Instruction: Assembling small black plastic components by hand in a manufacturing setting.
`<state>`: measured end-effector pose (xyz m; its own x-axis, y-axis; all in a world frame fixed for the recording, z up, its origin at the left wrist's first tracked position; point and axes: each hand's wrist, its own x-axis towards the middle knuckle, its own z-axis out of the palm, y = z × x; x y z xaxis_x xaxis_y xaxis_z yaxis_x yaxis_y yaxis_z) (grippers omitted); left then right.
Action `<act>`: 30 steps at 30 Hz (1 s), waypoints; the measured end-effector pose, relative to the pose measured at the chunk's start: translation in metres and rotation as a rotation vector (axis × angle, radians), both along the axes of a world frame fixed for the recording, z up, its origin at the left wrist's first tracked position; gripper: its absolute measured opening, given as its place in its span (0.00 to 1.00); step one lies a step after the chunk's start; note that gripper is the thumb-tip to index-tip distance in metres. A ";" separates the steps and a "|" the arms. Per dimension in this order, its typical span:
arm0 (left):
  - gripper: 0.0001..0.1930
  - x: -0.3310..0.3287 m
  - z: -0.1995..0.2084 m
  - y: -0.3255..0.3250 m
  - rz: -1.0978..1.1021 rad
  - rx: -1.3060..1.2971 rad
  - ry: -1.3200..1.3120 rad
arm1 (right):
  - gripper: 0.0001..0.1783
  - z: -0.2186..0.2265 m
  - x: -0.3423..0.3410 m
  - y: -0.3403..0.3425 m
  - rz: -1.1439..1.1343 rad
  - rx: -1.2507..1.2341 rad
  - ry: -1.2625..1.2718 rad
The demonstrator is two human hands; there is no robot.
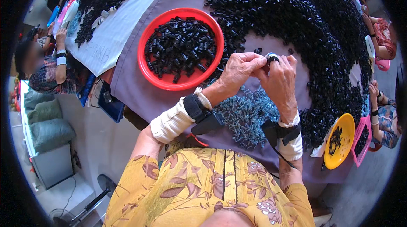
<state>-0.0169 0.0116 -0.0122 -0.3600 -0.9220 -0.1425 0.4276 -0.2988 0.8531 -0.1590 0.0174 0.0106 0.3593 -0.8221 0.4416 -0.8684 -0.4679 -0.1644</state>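
Note:
My left hand point(241, 72) and my right hand point(277, 82) meet above the table, fingertips pinched together. Between them is a small black plastic part point(272, 58), with a pale bluish glint at its top; its exact shape is too small to make out. Just below my hands lies a loose pile of small light-blue coil springs point(246, 117). A round red tray point(145, 68) to the left holds many short black plastic pieces point(180, 45). More such pieces lie in a large heap point(288, 11) that curves from the far side down along the right.
A yellow plate point(348, 129) with black bits sits at the right edge, beside a pink basket point(361, 142). On the left, another table point(114, 36) bears more black pieces. People sit at both sides. A blue bin point(110, 106) is below the table's left edge.

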 end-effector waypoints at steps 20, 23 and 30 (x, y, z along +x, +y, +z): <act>0.12 0.012 -0.005 -0.001 -0.175 0.033 -0.026 | 0.14 0.000 -0.002 0.000 0.069 0.079 -0.028; 0.12 0.011 -0.004 0.000 -0.164 0.006 -0.069 | 0.16 -0.005 -0.004 0.000 0.084 0.071 -0.019; 0.16 0.012 0.004 0.001 -0.122 -0.055 -0.112 | 0.15 0.001 -0.002 -0.001 0.088 0.024 -0.090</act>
<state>-0.0053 0.0123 -0.0078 -0.4541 -0.8801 -0.1389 0.2921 -0.2943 0.9100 -0.1609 0.0161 0.0118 0.3900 -0.8001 0.4558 -0.8054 -0.5364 -0.2524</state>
